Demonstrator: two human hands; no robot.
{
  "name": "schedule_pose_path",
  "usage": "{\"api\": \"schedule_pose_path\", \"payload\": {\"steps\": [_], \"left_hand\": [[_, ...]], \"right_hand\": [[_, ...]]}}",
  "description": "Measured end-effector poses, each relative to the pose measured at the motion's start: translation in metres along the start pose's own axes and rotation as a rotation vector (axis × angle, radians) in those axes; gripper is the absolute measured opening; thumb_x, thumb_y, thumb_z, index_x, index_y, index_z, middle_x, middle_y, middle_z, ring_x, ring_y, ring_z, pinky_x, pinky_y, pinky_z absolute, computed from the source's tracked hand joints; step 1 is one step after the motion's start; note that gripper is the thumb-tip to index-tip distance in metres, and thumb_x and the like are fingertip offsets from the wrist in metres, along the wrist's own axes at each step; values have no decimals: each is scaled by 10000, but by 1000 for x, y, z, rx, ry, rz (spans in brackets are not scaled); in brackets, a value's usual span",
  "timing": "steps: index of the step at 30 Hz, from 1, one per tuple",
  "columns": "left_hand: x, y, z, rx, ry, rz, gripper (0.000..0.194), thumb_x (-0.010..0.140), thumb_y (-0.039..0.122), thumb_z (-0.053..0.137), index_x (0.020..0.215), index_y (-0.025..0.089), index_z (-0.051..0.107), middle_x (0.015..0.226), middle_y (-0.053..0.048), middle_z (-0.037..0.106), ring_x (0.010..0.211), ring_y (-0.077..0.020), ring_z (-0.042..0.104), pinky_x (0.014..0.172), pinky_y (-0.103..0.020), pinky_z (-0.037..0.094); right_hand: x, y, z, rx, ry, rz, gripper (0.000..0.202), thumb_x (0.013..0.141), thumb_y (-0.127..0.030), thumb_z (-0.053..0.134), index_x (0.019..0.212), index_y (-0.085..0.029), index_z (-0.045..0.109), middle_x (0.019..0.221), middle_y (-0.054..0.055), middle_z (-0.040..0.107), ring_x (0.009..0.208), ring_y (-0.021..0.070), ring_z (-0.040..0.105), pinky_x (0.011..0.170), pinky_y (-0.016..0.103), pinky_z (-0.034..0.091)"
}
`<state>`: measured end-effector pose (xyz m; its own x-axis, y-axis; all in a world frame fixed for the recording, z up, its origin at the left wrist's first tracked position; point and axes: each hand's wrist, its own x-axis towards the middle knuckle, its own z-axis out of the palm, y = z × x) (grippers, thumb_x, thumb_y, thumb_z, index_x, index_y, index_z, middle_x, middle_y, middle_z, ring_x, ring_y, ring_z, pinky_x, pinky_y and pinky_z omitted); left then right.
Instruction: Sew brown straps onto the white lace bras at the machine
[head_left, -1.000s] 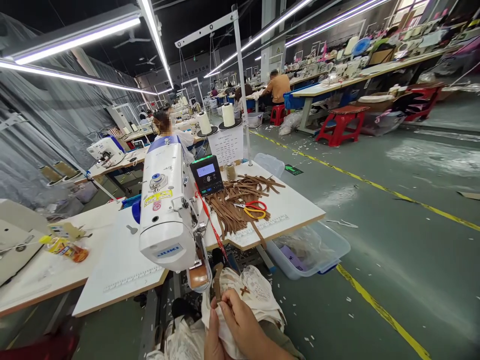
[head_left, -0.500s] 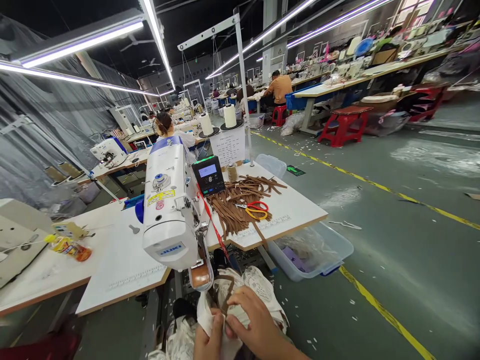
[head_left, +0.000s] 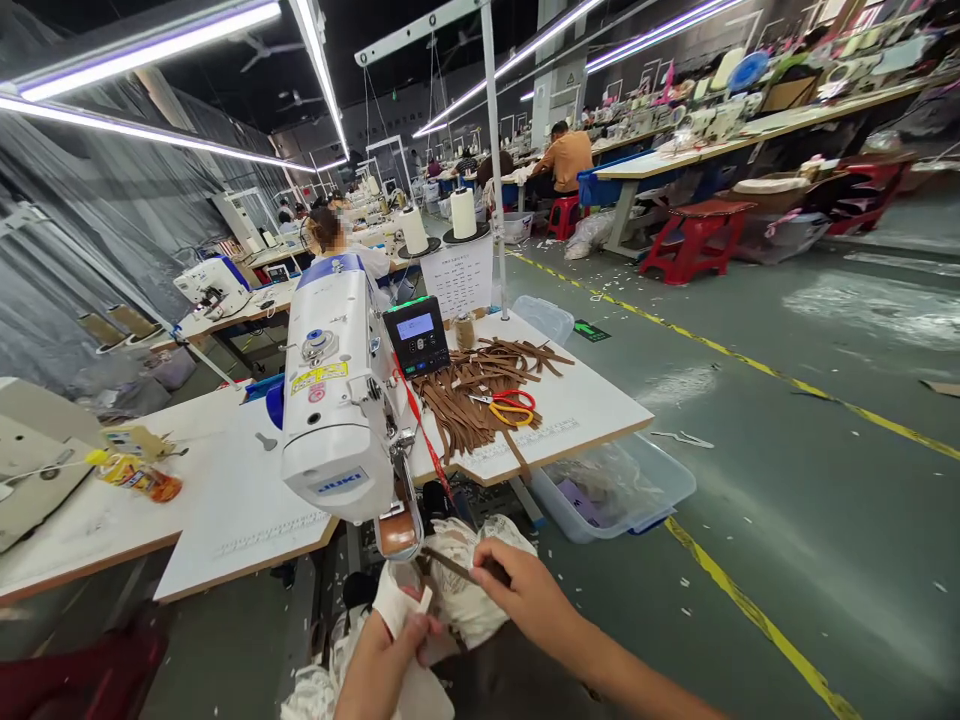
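My left hand (head_left: 390, 650) is closed on a piece of white fabric (head_left: 395, 597) just below the sewing machine's arm. Pinched in my right hand (head_left: 517, 590) is a brown strip (head_left: 450, 562), its far end reaching left to the machine's tip. The white sewing machine (head_left: 334, 420) stands in front of me, with a brown plate on its narrow front arm (head_left: 400, 530). Bunched white lace fabric (head_left: 476, 600) hangs beneath and behind my hands.
On the white table (head_left: 600, 405) lie a pile of brown strips (head_left: 480, 395) and scissors (head_left: 514, 405) with red and yellow handles. A control panel (head_left: 417, 338) stands by the machine. A clear plastic bin (head_left: 637, 500) is below right. An orange drink bottle (head_left: 139, 475) lies left.
My hands have moved apart: the left one down and left with the white fabric, the right one slightly up and right, pulling the brown strip straighter.
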<state>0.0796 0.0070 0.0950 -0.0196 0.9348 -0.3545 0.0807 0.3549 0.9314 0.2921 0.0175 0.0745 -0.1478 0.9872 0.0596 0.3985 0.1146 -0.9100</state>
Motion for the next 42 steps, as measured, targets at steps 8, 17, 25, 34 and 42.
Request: {"api": "schedule_pose_path", "payload": {"steps": [8, 17, 25, 34, 42], "left_hand": [[0, -5, 8, -306, 33, -177, 380, 597, 373, 874, 818, 137, 675, 729, -6, 706, 652, -119, 610, 668, -237, 494], [-8, -14, 17, -356, -46, -56, 457, 740, 376, 801, 1102, 117, 694, 1085, -101, 745, 976, -228, 693, 889, -342, 537], [-7, -10, 13, 23, 20, 58, 347, 813, 350, 712, 1079, 128, 735, 1077, -89, 756, 1020, -251, 685, 954, -361, 508], [-4, 3, 6, 194, -60, 248, 278, 822, 369, 691, 1021, 193, 775, 1056, -114, 762, 1026, -300, 682, 1023, -410, 493], [-9, 11, 26, 8, -13, 196, 306, 679, 427, 800, 868, 187, 790, 903, -130, 745, 1024, -354, 669, 1037, -433, 486]], "right_hand": [[-21, 1, 26, -99, 50, -191, 197, 977, -329, 525, 968, -221, 689, 931, 45, 736, 890, 177, 672, 814, 298, 502], [-15, -7, 47, -140, 100, -284, 183, 989, -277, 518, 1011, -215, 690, 947, 35, 741, 892, 151, 673, 797, 277, 514], [-11, 2, 50, -140, 76, -210, 165, 972, -291, 542, 996, -223, 690, 942, 31, 732, 882, 155, 668, 779, 269, 492], [10, -3, 33, -135, -171, -217, 116, 783, -142, 575, 740, -222, 647, 696, -12, 643, 646, 134, 555, 606, 245, 349], [1, -9, 23, 85, -173, -109, 172, 716, -105, 521, 732, -213, 654, 699, -13, 627, 649, 131, 545, 610, 231, 352]]}}
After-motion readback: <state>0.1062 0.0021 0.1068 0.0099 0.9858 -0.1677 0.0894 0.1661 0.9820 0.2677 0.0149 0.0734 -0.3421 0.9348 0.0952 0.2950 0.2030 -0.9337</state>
